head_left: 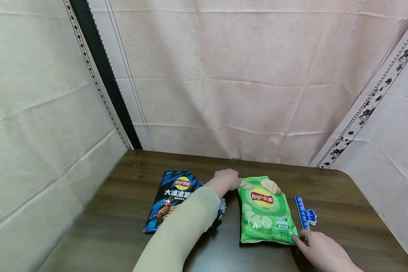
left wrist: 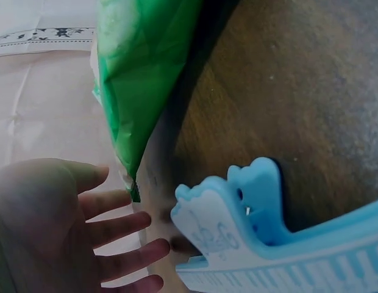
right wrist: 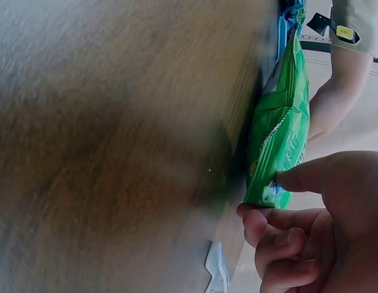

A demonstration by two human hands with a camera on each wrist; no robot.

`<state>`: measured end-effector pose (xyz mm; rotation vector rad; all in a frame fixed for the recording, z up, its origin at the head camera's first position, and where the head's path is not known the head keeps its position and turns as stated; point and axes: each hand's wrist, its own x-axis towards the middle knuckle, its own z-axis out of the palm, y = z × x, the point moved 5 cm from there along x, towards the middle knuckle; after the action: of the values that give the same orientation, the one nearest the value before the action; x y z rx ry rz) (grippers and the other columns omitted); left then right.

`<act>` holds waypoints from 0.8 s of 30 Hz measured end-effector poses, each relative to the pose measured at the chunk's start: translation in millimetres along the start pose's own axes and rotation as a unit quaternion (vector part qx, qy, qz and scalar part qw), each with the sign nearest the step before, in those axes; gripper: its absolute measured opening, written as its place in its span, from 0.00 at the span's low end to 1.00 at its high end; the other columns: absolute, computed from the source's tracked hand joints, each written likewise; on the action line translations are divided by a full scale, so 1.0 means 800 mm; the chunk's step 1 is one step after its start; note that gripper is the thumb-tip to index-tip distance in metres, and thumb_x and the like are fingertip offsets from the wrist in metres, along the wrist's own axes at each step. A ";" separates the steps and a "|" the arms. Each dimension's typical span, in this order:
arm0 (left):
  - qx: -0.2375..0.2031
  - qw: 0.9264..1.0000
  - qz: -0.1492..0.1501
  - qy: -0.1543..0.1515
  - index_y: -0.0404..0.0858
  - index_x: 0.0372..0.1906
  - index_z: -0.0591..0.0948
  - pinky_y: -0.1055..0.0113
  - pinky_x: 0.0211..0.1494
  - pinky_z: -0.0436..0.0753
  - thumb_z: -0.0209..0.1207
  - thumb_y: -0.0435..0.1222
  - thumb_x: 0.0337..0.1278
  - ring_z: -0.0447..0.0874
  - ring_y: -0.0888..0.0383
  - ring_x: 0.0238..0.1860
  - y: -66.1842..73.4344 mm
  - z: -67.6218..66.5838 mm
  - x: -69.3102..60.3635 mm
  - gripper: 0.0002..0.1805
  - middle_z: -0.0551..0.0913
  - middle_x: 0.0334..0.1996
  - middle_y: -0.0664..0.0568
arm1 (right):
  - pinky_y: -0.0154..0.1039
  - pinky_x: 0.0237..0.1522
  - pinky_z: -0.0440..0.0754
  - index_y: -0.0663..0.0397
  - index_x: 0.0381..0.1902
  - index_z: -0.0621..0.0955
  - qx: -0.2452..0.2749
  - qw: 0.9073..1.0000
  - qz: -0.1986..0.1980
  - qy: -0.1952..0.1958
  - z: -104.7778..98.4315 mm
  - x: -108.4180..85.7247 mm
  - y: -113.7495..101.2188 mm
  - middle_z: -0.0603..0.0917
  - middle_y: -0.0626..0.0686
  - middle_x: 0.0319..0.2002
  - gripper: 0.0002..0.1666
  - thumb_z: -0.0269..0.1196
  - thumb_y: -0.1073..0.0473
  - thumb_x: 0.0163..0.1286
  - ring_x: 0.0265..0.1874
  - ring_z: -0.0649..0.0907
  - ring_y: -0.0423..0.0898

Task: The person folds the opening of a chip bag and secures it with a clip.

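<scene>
A green Lay's chip bag [head_left: 263, 211] lies face up on the wooden table. My right hand [head_left: 321, 249] pinches its near right corner; in the right wrist view the thumb [right wrist: 302, 177] presses the top and the index finger is underneath. At the far left corner is my left hand [head_left: 227, 179]. In the left wrist view its fingers [left wrist: 119, 229] are spread and fairly straight, with thumb and index finger beside the bag's tip. Whether they touch it is hard to tell.
A black-and-blue Lay's bag [head_left: 170, 200] lies left, partly hidden by my left sleeve. A light blue bag clip [left wrist: 238, 232] stands near my left hand. Right of the green bag is a dark blue bag clip [head_left: 304, 213]. Pale cloth [head_left: 224, 94] hangs around the table.
</scene>
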<state>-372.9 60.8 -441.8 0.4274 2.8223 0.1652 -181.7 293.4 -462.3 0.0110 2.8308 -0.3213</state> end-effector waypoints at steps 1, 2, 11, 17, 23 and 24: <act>0.000 1.000 0.000 -0.004 0.52 0.65 0.77 0.58 0.51 0.78 0.45 0.53 0.75 0.75 0.57 0.43 0.000 0.001 0.002 0.23 0.80 0.57 0.56 | 0.45 0.28 0.73 0.55 0.36 0.83 0.000 1.000 -0.001 -0.001 0.001 0.000 0.000 0.76 0.46 0.23 0.24 0.58 0.40 0.72 0.24 0.73 0.45; 0.002 1.000 0.001 -0.007 0.52 0.64 0.78 0.59 0.50 0.77 0.45 0.53 0.75 0.75 0.57 0.43 0.001 0.003 0.003 0.22 0.80 0.57 0.56 | 0.45 0.28 0.73 0.55 0.36 0.83 0.001 1.000 -0.002 -0.001 0.001 0.000 0.000 0.76 0.46 0.23 0.24 0.58 0.40 0.72 0.23 0.73 0.45; 0.021 1.000 0.013 -0.011 0.53 0.66 0.77 0.59 0.49 0.78 0.43 0.53 0.76 0.76 0.57 0.47 0.003 0.011 0.011 0.23 0.76 0.62 0.55 | 0.42 0.26 0.71 0.55 0.35 0.83 0.011 1.000 0.009 -0.004 0.003 0.001 0.000 0.74 0.47 0.20 0.21 0.58 0.43 0.73 0.22 0.73 0.44; -0.004 1.000 0.013 -0.015 0.50 0.67 0.76 0.57 0.54 0.77 0.43 0.55 0.75 0.75 0.55 0.51 0.004 0.014 0.014 0.26 0.74 0.64 0.51 | 0.41 0.24 0.67 0.54 0.35 0.82 0.017 1.000 0.014 0.002 0.003 0.004 0.001 0.72 0.48 0.18 0.20 0.58 0.44 0.73 0.20 0.72 0.44; -0.023 0.999 0.009 -0.022 0.48 0.69 0.73 0.56 0.61 0.75 0.42 0.58 0.75 0.73 0.53 0.57 0.006 0.019 0.020 0.29 0.72 0.66 0.49 | 0.41 0.25 0.68 0.54 0.36 0.83 0.013 1.000 0.012 0.002 0.004 0.002 0.001 0.72 0.48 0.19 0.20 0.57 0.43 0.73 0.20 0.72 0.44; -0.025 0.999 0.008 -0.023 0.48 0.69 0.73 0.56 0.61 0.74 0.42 0.58 0.75 0.73 0.53 0.57 0.005 0.019 0.020 0.30 0.72 0.66 0.49 | 0.41 0.25 0.67 0.54 0.36 0.82 0.013 1.000 0.009 0.003 0.005 0.001 0.001 0.72 0.48 0.19 0.21 0.57 0.43 0.73 0.20 0.71 0.44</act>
<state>-382.2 70.8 -459.5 0.4379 2.7647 0.2255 -181.4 293.1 -466.2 0.0441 2.8306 -0.3543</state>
